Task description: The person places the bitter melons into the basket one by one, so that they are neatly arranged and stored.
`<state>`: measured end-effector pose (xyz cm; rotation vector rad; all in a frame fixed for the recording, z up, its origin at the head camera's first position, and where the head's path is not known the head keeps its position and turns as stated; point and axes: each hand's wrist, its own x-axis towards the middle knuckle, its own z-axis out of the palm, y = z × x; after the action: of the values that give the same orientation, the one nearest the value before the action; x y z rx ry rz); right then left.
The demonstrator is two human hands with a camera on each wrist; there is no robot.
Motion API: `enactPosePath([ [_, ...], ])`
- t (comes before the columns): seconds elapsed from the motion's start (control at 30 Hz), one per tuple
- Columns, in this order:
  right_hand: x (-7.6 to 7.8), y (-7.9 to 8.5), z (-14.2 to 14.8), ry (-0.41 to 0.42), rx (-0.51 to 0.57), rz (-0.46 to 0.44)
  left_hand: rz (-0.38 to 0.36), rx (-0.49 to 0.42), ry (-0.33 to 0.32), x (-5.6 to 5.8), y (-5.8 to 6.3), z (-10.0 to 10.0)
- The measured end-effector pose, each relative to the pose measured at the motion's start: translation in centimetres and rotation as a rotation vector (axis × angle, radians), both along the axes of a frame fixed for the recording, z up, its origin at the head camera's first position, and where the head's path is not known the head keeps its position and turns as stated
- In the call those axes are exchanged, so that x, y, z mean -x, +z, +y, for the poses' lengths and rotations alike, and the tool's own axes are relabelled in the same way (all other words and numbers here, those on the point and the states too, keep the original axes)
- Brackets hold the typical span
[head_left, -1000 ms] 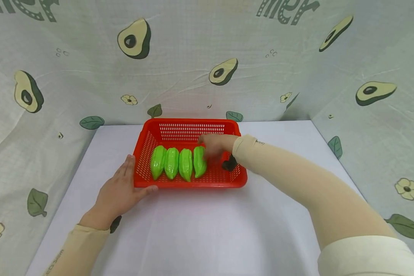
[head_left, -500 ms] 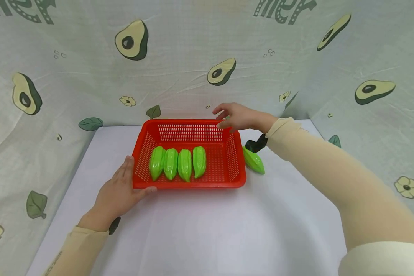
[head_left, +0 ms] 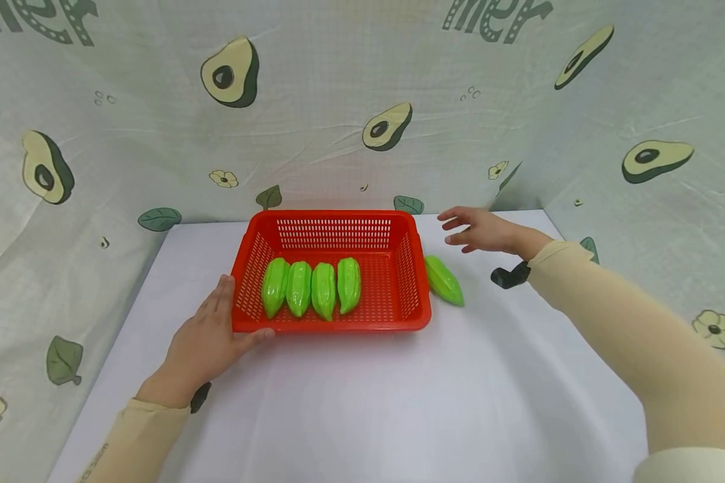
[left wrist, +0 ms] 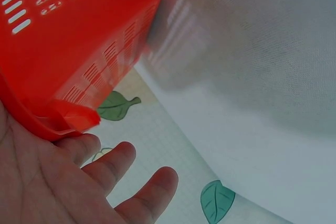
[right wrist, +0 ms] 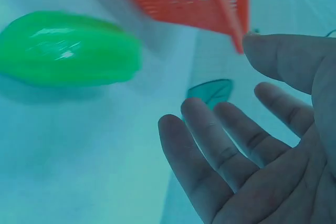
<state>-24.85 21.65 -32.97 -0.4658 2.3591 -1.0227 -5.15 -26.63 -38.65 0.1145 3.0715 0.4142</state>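
A red plastic basket [head_left: 332, 325] with slotted walls stands on the white table. Several glossy green ridged fruits, shaped like star fruit [head_left: 299, 288], lie side by side in its left and middle part. Another green star fruit [head_left: 444, 280] rests on the table right beside the basket's right wall. My left hand [head_left: 202, 342] rests against the basket's front left corner, thumb along the front rim and fingers along the left side. Its palm meets the rim in the left wrist view. Over the table at the back right, my right hand [head_left: 480, 230] holds nothing, fingers spread and loosely bent.
The white table [head_left: 362, 402] runs in front of the basket and to both sides. A pale cloth [head_left: 314, 80] printed with avocados and leaves hangs behind and along both sides. A dark wrist-worn piece [head_left: 510, 275] shows below my right wrist.
My right hand has left the basket's inside and moved right, over the table. The green fruit beside the basket, first hidden behind my right arm, now shows. My left hand stays put.
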Motion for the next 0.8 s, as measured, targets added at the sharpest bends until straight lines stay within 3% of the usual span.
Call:
enactPosePath([
  [0.2,-1.5,-4.0,1.7,0.023,-0.045,0.009,-0.002,-0.005,0.004,0.0,0.0,0.1],
  [0.37,-2.6,-6.2,1.9,0.032,-0.052,0.020,-0.001,-0.012,-0.001,0.0,0.1,0.1],
  [0.6,-3.2,-7.4,1.2,0.021,-0.109,0.039,-0.001,-0.010,-0.003,0.0,0.0,0.0],
  [0.8,-3.4,-7.7,0.7,0.060,-0.165,0.054,-0.001,-0.010,-0.002,0.0,0.0,0.0],
])
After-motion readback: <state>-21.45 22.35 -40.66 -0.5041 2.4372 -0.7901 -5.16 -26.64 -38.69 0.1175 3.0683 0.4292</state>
